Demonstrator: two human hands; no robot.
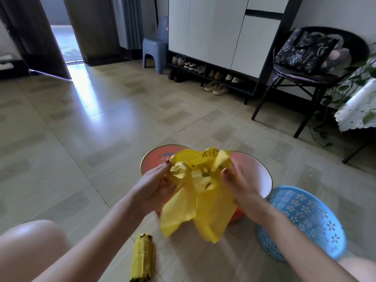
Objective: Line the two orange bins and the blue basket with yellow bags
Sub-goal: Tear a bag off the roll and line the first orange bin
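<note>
Bag (203,192), yellow, held up between both hands over the two bins, crumpled top at the fingers, loose body hanging down toward the floor, long axis roughly vertical, lower end blurred. Left hand (154,184) gripping the bunched upper left part, fingers curled round the plastic. Right hand (242,186) pinching the upper right edge, fingers bent onto it, thumb partly hidden behind the film. Left bin (154,157) and right bin (258,176) side by side on the floor (81,139), rims touching or nearly so behind the bag, mouths up, both unlined. Basket (301,218), blue with flower cut-outs, just right of the right bin, tilted, mouth turned up and leftward. Roll (142,259) of yellow bags flat on the floor below the hands, long axis running near to far, far end toward the bins. Beyond, stool (152,47), shoe rack (213,76), chair (305,68).
</note>
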